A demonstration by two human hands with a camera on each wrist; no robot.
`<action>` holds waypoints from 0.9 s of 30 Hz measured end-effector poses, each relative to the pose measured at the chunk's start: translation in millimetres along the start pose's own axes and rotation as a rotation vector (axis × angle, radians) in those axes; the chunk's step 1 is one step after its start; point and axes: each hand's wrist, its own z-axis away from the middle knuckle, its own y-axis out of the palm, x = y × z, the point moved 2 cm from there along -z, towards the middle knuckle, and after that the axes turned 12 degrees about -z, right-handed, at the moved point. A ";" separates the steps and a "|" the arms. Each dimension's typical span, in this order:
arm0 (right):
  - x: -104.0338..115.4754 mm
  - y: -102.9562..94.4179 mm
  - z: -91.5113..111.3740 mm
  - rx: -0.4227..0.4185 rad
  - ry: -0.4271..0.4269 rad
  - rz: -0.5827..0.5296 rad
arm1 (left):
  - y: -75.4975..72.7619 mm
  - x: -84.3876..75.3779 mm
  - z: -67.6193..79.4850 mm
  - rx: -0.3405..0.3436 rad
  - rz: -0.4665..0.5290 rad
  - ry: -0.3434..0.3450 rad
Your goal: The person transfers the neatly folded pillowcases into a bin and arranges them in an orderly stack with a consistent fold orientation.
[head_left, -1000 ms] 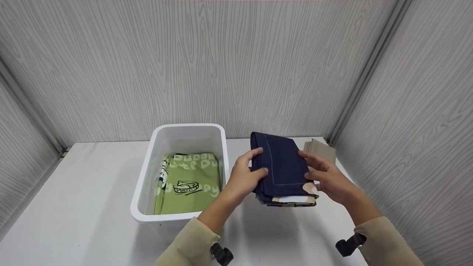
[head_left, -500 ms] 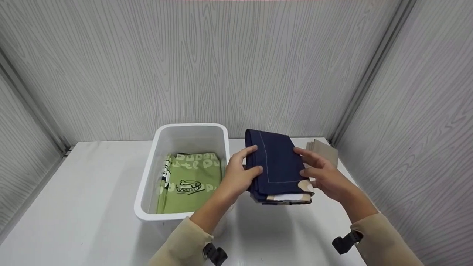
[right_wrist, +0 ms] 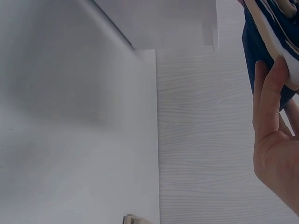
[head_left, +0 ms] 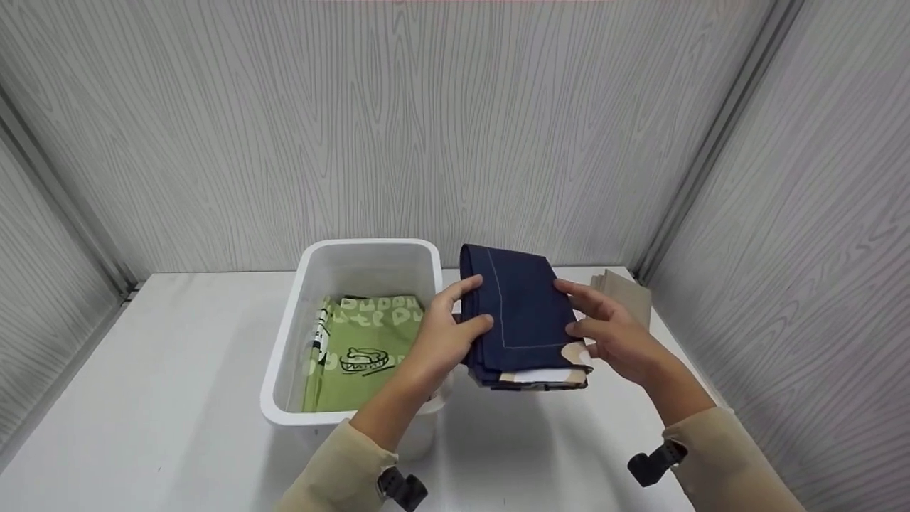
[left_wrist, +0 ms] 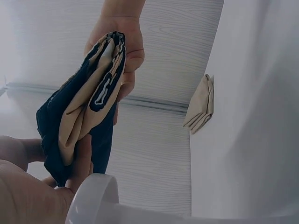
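Observation:
A folded navy cloth (head_left: pixel 530 306) with a thin pale stitched line is held up above the table between both hands. Beige and white layers show along its near edge. My left hand (head_left: pixel 448 334) grips its left side, thumb on top and fingers around the edge. At the right side my right hand (head_left: pixel 615 331) pinches it, with fingers on top and others beneath. From below, in the left wrist view, the cloth (left_wrist: pixel 77 107) shows beige and navy folds. A white bin (head_left: pixel 284 341) stands left of the cloth, and a folded green printed cloth (head_left: pixel 377 327) lies inside it.
Folded beige cloth (head_left: pixel 625 293) sits at the back right of the white table (head_left: pixel 192 370). Grey wood-grain panels (head_left: pixel 370 121) rise behind and on both sides. The bin's right rim is close to my left forearm.
Both hands have carried the navy cloth a little to the left, nearer the bin. Their hold on it looks the same. The green cloth stays in the bin.

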 end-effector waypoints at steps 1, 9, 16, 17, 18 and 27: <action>0.3 0.7 -0.4 -0.003 0.001 0.003 | -1.0 -0.6 0.5 0.002 0.002 0.002; 3.1 9.9 -5.3 -0.002 -0.011 0.005 | -11.7 -1.7 2.5 0.003 0.020 0.008; 6.7 20.3 -9.0 0.026 -0.014 -0.005 | -21.6 -3.3 7.1 0.000 0.033 0.031; 7.2 21.9 -9.4 0.027 -0.014 -0.011 | -23.0 -3.7 8.1 -0.001 0.036 0.033; 7.8 23.6 -9.9 0.031 -0.014 -0.012 | -24.3 -4.1 9.1 -0.001 0.044 0.034; 7.5 34.6 -15.6 0.055 -0.030 0.000 | -36.2 -5.8 13.4 -0.033 0.018 0.042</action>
